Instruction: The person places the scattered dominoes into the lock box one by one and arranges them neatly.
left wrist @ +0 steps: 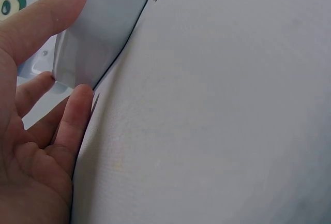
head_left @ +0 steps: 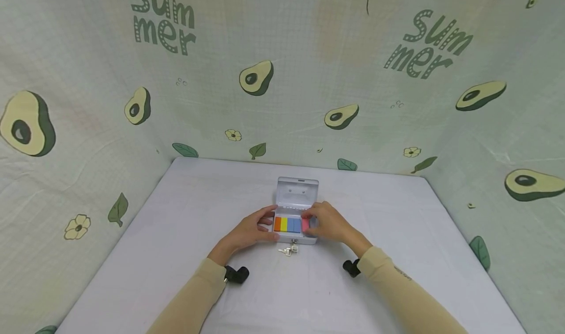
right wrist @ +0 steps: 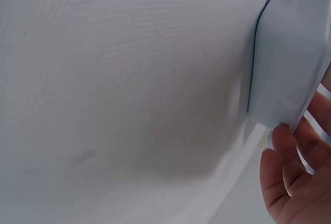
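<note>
A small light-grey metal cash box (head_left: 304, 241) stands on the table with its lid (head_left: 297, 191) raised at the back. Inside it is a row of coloured blocks: orange (head_left: 277, 224), yellow (head_left: 284, 224) and blue (head_left: 293, 225). At the right end of that row, my right hand (head_left: 328, 221) pinches a pink block (head_left: 305, 224), partly covered by the fingers. My left hand (head_left: 249, 230) holds the box's left side, its thumb (left wrist: 72, 4) at the front corner. In the right wrist view, fingers (right wrist: 284, 146) hang beside the box's corner.
Small keys (head_left: 287, 250) hang at the lock on the box's front. White cloth (head_left: 247, 299) covers the table. Fabric walls printed with avocados (head_left: 256, 78) enclose its back and sides. Black wrist devices (head_left: 237, 274) sit at both cuffs.
</note>
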Tool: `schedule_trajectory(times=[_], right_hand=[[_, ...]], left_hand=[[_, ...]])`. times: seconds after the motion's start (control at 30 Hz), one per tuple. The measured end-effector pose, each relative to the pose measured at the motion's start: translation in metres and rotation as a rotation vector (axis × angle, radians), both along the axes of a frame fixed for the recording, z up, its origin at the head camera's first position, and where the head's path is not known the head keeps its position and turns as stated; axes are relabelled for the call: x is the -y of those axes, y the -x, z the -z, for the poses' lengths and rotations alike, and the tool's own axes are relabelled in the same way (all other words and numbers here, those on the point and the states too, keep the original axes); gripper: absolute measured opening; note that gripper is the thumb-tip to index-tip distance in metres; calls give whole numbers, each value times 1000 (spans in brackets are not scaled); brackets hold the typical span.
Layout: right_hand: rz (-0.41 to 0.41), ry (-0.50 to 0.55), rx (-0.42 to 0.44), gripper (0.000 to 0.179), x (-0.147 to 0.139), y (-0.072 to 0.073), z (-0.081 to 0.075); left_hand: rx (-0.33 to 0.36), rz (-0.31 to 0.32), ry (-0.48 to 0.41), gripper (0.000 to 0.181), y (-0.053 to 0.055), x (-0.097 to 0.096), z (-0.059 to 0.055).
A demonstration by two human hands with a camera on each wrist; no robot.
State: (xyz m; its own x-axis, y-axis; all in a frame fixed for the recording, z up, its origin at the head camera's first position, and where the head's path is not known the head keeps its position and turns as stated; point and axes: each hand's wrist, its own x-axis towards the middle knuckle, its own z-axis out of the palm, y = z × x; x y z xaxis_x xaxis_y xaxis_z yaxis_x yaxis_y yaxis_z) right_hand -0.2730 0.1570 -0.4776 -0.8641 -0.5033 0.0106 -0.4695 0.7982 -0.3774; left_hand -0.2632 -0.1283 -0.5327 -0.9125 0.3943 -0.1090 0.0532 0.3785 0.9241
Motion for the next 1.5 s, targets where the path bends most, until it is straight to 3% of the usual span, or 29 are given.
schedule_trajectory(times=[0.3, 1.03, 1.5], right_hand=[[-29, -25, -64, 37, 1, 1, 3], [45, -27, -50, 38, 7, -3, 8], [43, -13, -42, 36, 9, -2, 10]], left_hand=[[14, -4, 10, 90, 0, 0, 0], [15, 7, -1, 90, -1, -1, -4], [5, 11, -5, 90, 1, 0, 0]])
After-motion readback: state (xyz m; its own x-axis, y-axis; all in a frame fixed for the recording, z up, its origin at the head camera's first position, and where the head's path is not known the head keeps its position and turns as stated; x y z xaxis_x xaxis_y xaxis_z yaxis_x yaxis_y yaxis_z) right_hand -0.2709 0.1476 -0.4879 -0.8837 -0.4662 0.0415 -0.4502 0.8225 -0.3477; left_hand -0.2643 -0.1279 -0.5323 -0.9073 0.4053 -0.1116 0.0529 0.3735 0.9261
